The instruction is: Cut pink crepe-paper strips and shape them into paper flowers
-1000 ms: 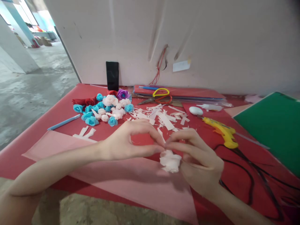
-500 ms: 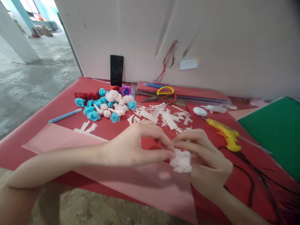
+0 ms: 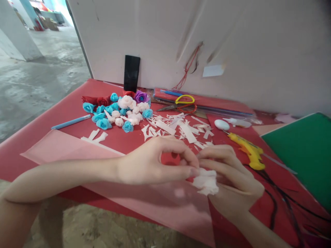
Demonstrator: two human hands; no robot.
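Note:
A white paper flower with ruffled petals is between my two hands, above the red table covering. My left hand pinches its left edge between thumb and fingertips. From the right, my right hand has its fingers curled round the flower's far side, and its fingertips are partly hidden. Beneath both hands lies a sheet of pink paper. Just beyond them, white paper scraps are scattered. Further left, finished paper flowers in blue, white, red and purple sit in a heap.
Behind the scraps lie yellow-and-orange-handled scissors. To the right are a yellow glue gun with black cables, a white egg-shaped object and a green board. A black phone leans on the wall; a blue pen lies left.
The view has shifted slightly. Both hands and the white flower appear a little further right and lower, and the grip on the flower looks much the same.

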